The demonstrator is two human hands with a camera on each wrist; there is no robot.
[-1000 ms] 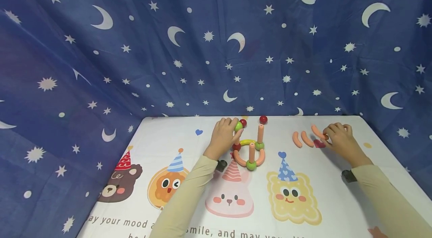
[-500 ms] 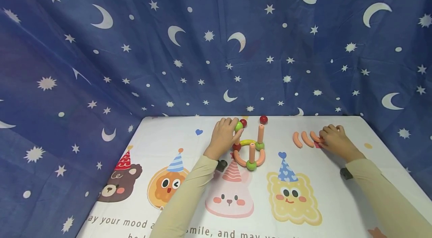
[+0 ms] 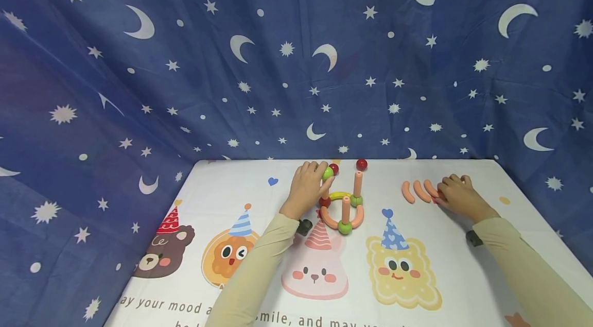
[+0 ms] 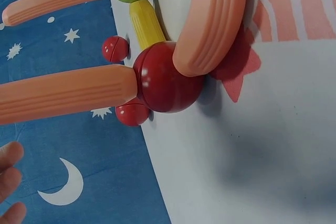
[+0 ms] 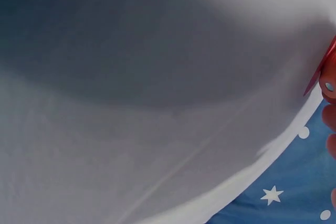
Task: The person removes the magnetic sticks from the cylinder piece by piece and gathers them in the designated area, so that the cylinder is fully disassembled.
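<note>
My left hand [image 3: 303, 189] pinches a bright green ball [image 3: 327, 173] on top of an upright orange rod [image 4: 68, 92]. That rod stands on a red ball [image 4: 167, 80], one joint of a ring of curved pieces, with one yellow curved piece [image 3: 340, 195] at the back. Two more upright orange rods, a front one [image 3: 346, 210] and a back one [image 3: 358, 184], stand bare-topped on green balls. At the right, my right hand [image 3: 463, 197] holds the near end of a curved orange stick [image 3: 430, 188], which lies beside two similar ones. The fingers partly cover it.
Two loose red balls, one partly behind the green ball [image 3: 334, 168] and one farther right [image 3: 362, 164], lie near the table's back edge. A blue star-patterned curtain [image 3: 287, 85] rises behind the printed white tablecloth [image 3: 259, 177].
My right hand has moved left with the curved orange stick, bringing it down alongside the other two. The left hand has stayed in place at the green ball.
</note>
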